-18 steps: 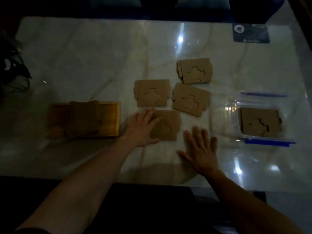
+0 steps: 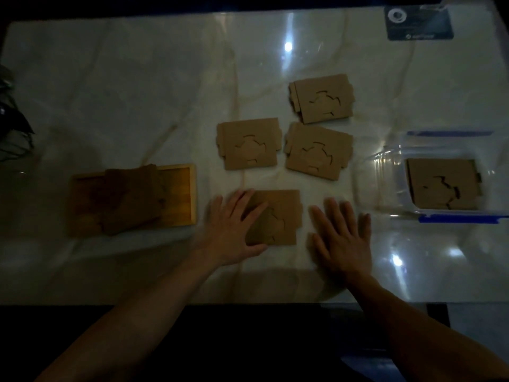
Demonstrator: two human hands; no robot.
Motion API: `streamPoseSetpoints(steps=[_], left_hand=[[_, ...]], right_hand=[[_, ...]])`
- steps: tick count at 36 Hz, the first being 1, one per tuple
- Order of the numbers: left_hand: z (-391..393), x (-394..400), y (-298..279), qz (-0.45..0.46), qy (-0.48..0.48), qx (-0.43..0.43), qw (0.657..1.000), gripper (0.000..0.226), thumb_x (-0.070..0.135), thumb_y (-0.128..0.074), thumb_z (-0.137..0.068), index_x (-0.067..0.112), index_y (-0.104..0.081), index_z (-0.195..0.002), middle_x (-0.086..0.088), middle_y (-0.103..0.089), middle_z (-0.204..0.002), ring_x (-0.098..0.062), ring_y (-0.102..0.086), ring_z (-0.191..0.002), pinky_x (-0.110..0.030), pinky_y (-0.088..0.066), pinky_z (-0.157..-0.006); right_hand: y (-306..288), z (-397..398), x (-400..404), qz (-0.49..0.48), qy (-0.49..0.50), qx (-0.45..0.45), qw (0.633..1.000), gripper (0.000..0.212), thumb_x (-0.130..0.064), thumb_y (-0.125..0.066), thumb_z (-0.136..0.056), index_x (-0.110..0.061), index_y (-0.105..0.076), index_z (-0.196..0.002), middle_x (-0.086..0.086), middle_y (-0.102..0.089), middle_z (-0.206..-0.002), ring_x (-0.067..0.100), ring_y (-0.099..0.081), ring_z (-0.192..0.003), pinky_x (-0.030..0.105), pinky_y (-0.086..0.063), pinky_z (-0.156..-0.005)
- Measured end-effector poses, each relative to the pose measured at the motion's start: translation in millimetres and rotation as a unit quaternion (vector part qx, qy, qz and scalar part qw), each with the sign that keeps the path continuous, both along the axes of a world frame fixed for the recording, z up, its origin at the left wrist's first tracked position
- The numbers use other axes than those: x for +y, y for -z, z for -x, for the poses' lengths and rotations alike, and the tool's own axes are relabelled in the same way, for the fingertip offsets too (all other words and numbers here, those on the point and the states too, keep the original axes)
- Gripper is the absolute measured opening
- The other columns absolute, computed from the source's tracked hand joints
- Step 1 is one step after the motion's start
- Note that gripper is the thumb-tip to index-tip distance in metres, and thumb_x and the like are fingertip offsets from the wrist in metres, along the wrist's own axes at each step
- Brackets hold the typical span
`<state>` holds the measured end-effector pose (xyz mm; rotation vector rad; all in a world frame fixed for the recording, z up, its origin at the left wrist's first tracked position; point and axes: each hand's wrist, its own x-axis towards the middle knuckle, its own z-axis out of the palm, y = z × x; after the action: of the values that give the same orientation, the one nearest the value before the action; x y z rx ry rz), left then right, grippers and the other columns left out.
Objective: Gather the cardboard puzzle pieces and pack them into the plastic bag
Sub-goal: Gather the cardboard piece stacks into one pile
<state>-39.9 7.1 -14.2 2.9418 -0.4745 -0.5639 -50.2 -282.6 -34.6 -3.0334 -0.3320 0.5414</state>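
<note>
Several brown cardboard puzzle pieces lie on the marble table. My left hand rests flat, fingers straight, on the left half of the nearest piece. My right hand lies flat on the table just right of that piece, fingers spread, holding nothing. Three more pieces lie beyond: one at centre left, one at centre right, one further back. At the right, a clear plastic bag with blue zip strips holds another piece.
A wooden tray at the left carries a dark stack of cardboard. A dark card lies at the back right corner. A dark object sits at the left edge. The table's front edge runs just under my wrists.
Both hands stay where they were, left on the nearest piece, right flat beside it. The view has shifted slightly closer; no piece has visibly moved.
</note>
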Motion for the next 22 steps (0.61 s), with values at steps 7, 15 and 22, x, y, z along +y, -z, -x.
streamPoseSetpoints(steps=[7, 15, 22], left_hand=[[40, -6, 13, 0.043, -0.036, -0.022, 0.998, 0.095, 0.084, -0.038, -0.069, 0.041, -0.011, -0.15, -0.003, -0.006, -0.161, -0.028, -0.003, -0.148, -0.063, -0.01, -0.113], [60, -5, 21, 0.038, -0.033, -0.036, 0.998, 0.098, 0.086, -0.042, -0.065, 0.042, -0.015, -0.149, -0.002, -0.011, -0.161, -0.028, -0.013, -0.147, -0.063, -0.017, -0.11], [54, -3, 12, 0.053, -0.013, -0.059, 0.997, 0.093, 0.086, -0.038, -0.069, 0.04, -0.019, -0.148, -0.004, -0.017, -0.158, -0.03, -0.016, -0.144, -0.063, -0.014, -0.111]], right_hand=[[3, 1, -1, -0.002, 0.007, -0.003, 1.0, 0.065, -0.066, -0.01, -0.094, -0.043, 0.0, -0.154, -0.004, 0.007, -0.166, 0.024, 0.008, -0.152, 0.058, 0.007, -0.117], [4, 1, -2, -0.012, 0.009, -0.004, 1.0, 0.064, -0.065, -0.011, -0.094, -0.044, 0.001, -0.154, -0.005, 0.009, -0.166, 0.022, 0.01, -0.152, 0.059, 0.005, -0.118], [4, 1, -2, -0.002, 0.01, -0.01, 1.0, 0.064, -0.064, -0.013, -0.095, -0.044, 0.0, -0.154, -0.005, 0.006, -0.166, 0.022, 0.007, -0.152, 0.057, 0.003, -0.118]])
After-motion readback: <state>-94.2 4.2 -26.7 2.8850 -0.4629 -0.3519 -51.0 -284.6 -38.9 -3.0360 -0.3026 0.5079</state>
